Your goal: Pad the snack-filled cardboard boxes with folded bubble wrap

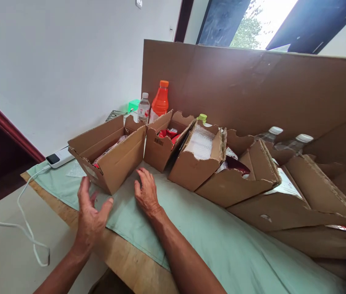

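Note:
A row of open cardboard boxes leans along the table. The leftmost cardboard box point(111, 153) holds red-and-white packets. My left hand point(90, 216) hovers open just in front of its near corner, fingers spread, holding nothing. My right hand point(146, 192) rests palm down on the green cloth point(197, 228) right beside that box's front face. The second box point(163, 141) holds red packets. A third box point(199, 157) contains bubble wrap.
A tall cardboard sheet point(252, 90) stands behind the boxes. An orange bottle point(160, 100) and a clear water bottle point(143, 107) stand at the back. A white power bank point(59, 158) with a cable lies at the table's left corner. More boxes point(283, 204) extend right.

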### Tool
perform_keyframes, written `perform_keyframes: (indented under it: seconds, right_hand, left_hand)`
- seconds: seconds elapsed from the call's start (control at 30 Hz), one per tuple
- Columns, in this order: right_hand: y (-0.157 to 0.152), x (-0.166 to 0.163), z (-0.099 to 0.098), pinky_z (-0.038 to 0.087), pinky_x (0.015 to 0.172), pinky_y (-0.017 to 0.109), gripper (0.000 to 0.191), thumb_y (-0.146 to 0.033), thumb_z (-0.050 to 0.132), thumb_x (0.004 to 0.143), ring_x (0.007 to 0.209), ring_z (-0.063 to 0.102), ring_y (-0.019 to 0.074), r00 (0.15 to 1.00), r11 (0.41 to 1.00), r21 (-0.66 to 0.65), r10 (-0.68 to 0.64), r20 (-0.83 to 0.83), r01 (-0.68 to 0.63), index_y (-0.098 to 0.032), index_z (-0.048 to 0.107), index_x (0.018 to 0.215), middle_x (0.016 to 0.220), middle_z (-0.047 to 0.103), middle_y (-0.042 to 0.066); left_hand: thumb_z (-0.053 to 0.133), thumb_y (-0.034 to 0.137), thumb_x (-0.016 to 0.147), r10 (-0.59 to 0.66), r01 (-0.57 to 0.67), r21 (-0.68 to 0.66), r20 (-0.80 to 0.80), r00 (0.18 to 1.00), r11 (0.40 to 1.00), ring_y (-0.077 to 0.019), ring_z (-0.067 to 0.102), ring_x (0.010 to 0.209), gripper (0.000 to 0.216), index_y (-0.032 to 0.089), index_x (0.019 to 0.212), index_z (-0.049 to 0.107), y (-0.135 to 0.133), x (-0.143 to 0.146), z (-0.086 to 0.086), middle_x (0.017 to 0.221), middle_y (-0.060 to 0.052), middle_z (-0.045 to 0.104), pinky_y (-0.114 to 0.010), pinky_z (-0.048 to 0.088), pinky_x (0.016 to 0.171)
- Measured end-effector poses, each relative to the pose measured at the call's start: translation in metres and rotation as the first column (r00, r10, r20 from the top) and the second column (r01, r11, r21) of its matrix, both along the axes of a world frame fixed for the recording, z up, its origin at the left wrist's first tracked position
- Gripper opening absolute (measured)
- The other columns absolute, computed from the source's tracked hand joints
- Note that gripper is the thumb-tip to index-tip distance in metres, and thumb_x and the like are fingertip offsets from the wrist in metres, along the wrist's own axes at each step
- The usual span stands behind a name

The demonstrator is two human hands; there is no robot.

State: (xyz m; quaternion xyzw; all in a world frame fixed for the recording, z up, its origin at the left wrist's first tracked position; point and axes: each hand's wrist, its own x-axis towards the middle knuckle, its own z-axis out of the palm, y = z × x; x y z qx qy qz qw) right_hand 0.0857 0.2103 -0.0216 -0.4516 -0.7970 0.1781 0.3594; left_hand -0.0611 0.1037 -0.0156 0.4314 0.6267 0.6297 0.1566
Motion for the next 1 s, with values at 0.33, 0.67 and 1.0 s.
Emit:
perform_keyframes:
  seconds: [0.33,0.67,1.0]
  right_hand:
    - [0.054,0.029,0.148,0.023,0.117,0.057,0.048,-0.011,0.056,0.09,0.136,0.048,0.0394,0.815,0.881,0.434,-0.385,0.433,0.185,-0.004,0.063,0.137,0.13,0.069,0.024]
    - [0.05,0.057,0.158,0.035,0.09,0.047,0.023,-0.014,0.058,0.085,0.089,0.057,0.0275,0.766,0.906,0.413,-0.333,0.549,0.098,-0.02,0.08,0.087,0.082,0.076,0.011]
    - [0.008,0.058,0.146,0.031,0.108,0.053,0.03,-0.013,0.057,0.09,0.12,0.058,0.0344,0.831,0.896,0.436,-0.305,0.465,0.085,-0.017,0.074,0.115,0.113,0.077,0.015]
  left_hand:
    - [0.084,0.041,0.069,0.026,-0.027,-0.014,-0.084,0.996,1.0,-0.0395,0.033,0.154,0.12,0.023,0.165,0.016,0.038,-0.038,0.016,0.168,-0.022,0.027,-0.063,0.036,0.122]
    - [0.085,0.034,0.065,0.064,-0.063,0.036,-0.018,0.998,0.997,-0.0385,0.042,0.145,0.117,0.025,0.163,0.022,0.043,-0.045,0.019,0.154,-0.019,0.037,-0.061,0.045,0.116]
    - [0.086,0.028,0.068,0.036,-0.032,0.02,-0.217,0.976,0.999,-0.0415,0.031,0.15,0.117,0.021,0.163,0.019,0.075,-0.01,0.023,0.155,-0.02,0.037,-0.065,0.025,0.126]
